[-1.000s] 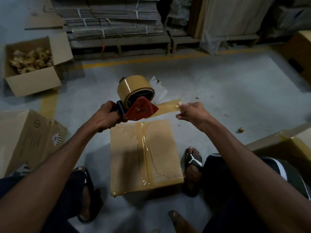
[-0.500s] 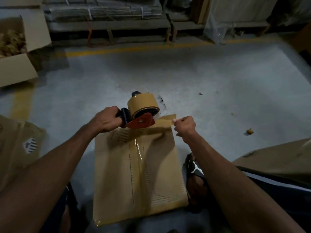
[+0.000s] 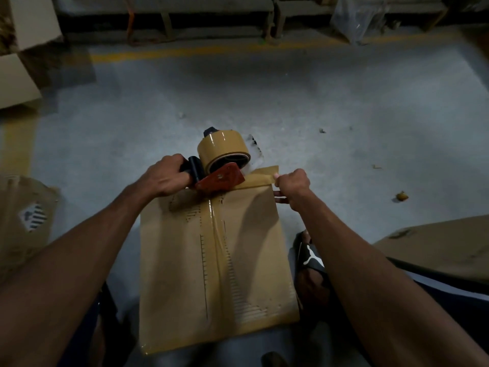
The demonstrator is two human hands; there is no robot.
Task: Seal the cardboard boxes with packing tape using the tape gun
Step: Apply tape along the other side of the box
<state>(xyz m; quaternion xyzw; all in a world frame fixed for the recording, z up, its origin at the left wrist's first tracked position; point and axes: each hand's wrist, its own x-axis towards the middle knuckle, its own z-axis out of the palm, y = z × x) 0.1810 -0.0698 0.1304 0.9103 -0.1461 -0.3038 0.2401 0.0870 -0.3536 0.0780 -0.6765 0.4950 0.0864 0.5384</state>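
Left hand [image 3: 164, 176] wraps the black grip of the tape gun [image 3: 219, 165] at the far edge of the cardboard box [image 3: 211, 260] on the floor. Right hand [image 3: 292, 184] pinches the tape end [image 3: 264, 172]: thin, floppy, sticky, so hold the corner taut.

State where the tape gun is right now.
In the head view, the tape gun sits centre frame at the far edge of the cardboard box, gripped by the left hand, with the right hand beside it.
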